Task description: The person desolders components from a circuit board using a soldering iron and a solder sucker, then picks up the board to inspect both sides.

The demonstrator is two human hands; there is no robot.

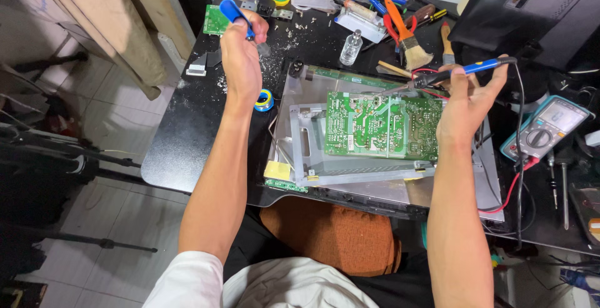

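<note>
Head view: I see a green circuit board [381, 125] lying flat. My right hand [465, 105] grips a blue soldering iron [462, 70]; my left hand [242, 55] squeezes a blue tool [232, 11].

Your view is evenly lit by soft light from above, bright enough that nothing near your fingers is lost. Just below the fingers of your right hand [467, 98], the green circuit board [382, 125] reads crisp, its pale traces sharp. The metal chassis [400, 186] under it throws a dull sheen, brightest below your right wrist. Past the fingertips of your left hand [242, 51], the black tabletop [187, 139] shows white specks clearly. Shadows are faint and short. To the left of your left fingers the floor falls dim. Straight edges bow toward the frame's borders, and the corners soften slightly.
</note>
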